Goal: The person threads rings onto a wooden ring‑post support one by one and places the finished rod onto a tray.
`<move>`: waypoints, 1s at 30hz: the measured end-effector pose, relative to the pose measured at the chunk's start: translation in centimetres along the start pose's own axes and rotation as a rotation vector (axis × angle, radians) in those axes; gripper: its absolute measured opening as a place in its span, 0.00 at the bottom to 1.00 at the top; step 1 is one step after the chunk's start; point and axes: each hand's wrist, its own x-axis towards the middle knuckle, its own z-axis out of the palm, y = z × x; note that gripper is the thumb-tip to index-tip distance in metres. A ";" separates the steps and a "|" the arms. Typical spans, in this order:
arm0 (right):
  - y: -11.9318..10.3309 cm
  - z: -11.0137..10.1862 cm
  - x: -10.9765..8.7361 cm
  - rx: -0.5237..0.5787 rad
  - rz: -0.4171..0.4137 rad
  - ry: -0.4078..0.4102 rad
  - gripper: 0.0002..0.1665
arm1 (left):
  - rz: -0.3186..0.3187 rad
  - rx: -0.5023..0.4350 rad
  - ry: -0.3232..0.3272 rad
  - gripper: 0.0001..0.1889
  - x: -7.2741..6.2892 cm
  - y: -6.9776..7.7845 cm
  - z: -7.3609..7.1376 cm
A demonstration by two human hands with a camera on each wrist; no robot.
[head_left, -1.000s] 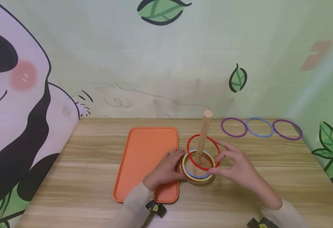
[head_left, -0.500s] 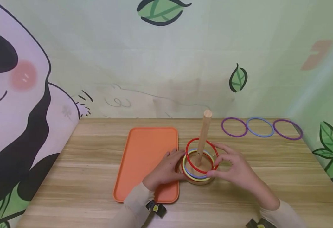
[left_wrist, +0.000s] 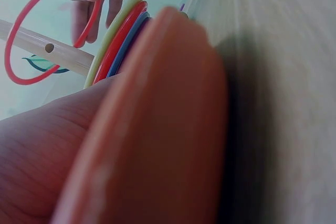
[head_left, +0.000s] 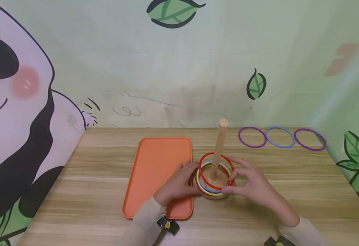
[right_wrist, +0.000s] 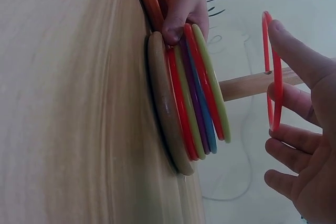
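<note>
My right hand [head_left: 254, 179] pinches a thin red ring [right_wrist: 278, 66] between thumb and fingers. The ring is tilted and encircles the wooden post [head_left: 219, 147], apart from the stack below it. Rings in red, yellow-green, purple and blue lie piled [right_wrist: 202, 95] on the round wooden base [right_wrist: 165, 98] of this ring toss stand. On the stand's left side, my left hand [head_left: 176, 186] holds it, fingers on the far side and thumb on the near side. In the right wrist view that thumb touches the rings' edges.
An orange tray [head_left: 157, 171] lies flat just left of the stand, under my left hand. Along the table's back right edge are a purple ring [head_left: 253, 147], a blue ring [head_left: 282, 147] and another purple ring [head_left: 313, 149] in a row. A painted wall [head_left: 179, 68] rises behind.
My right hand has lowered the red ring along the post, moving slightly left and toward me. The left hand stays where it was.
</note>
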 end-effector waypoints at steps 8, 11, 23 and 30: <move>0.4 0.5 0.0 -0.041 -0.038 -0.010 0.20 | -0.017 0.000 -0.008 0.47 -0.1 0.2 -0.1; 0.7 0.7 -0.1 -0.050 -0.049 -0.013 0.20 | -0.038 0.005 -0.020 0.47 -0.1 0.2 -0.1; 1.2 1.0 0.0 -0.074 -0.040 -0.039 0.20 | -0.065 0.014 -0.033 0.49 0.0 0.1 0.0; 1.3 1.2 -0.1 -0.070 -0.046 -0.053 0.20 | -0.071 0.010 -0.038 0.49 -0.1 0.2 0.0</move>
